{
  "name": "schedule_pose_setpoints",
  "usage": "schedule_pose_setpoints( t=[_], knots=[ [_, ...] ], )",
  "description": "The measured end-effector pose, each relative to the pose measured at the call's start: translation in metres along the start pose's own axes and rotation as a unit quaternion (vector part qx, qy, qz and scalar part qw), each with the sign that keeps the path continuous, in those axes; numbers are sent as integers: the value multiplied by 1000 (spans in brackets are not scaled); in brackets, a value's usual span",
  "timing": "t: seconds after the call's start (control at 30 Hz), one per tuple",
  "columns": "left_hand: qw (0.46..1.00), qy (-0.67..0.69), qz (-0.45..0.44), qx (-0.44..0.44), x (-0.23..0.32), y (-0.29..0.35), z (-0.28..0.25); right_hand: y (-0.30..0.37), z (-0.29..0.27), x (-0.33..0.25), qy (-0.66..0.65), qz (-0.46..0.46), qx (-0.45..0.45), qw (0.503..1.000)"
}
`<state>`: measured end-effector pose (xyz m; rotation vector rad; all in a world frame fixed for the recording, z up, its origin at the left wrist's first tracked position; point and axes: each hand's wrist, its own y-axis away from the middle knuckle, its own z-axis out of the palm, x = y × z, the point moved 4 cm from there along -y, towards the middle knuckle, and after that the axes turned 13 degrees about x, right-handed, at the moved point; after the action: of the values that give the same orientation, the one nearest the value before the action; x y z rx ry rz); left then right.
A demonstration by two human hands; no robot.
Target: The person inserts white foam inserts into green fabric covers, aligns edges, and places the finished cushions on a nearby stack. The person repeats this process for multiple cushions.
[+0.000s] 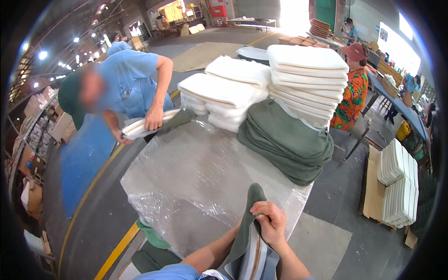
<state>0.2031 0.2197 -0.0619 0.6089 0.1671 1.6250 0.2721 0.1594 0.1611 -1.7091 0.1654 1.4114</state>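
At the table's near edge I have a dark green fabric cover (pixel 242 228) with a pale grey inner side, partly around a long pad with a white and brown layered edge (pixel 252 256). My right hand (pixel 270 221) is closed on the cover's upper edge, fingers bent and pinching the cloth. Behind the cover's left side my left hand (pixel 234 232) disappears; its fingers are hidden. A pile of green covers (pixel 284 140) lies beyond, on the plastic-wrapped table (pixel 186 163).
White pads are stacked high (pixel 308 70) at the back, with a lower white pile (pixel 219 88) beside them. Across the table's left corner, a co-worker in blue (pixel 133 79) handles a similar pad and green cover. More white pads (pixel 399 182) stand on the floor at right.
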Motion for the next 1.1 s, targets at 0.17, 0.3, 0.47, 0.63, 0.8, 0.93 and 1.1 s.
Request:
schedule_pose_setpoints(
  t=[0.17, 0.3, 0.47, 0.63, 0.8, 0.93, 1.1],
  knots=[
    [997, 32, 63, -19, 53, -17, -18, 0, 24, 19, -22, 34, -17, 999],
    [992, -15, 126, 24, 110, -28, -5, 0, 34, 29, -50, 36, -26, 998],
    [952, -166, 221, 130, 144, -18, 20, -1, 33, 39, -72, 58, -23, 995],
    [897, -306, 290, 131, 162, 7, 61, -3, 29, 58, -77, 86, -7, 993],
    [810, -436, 369, 136, 173, 26, 103, -6, 26, 76, -83, 118, 0, 990],
    [767, -472, 405, 155, 173, 28, 112, -7, 26, 84, -69, 126, 7, 990],
    [844, -360, 368, 153, 182, 19, 81, -29, 35, 87, -29, 116, -77, 990]
  ],
)
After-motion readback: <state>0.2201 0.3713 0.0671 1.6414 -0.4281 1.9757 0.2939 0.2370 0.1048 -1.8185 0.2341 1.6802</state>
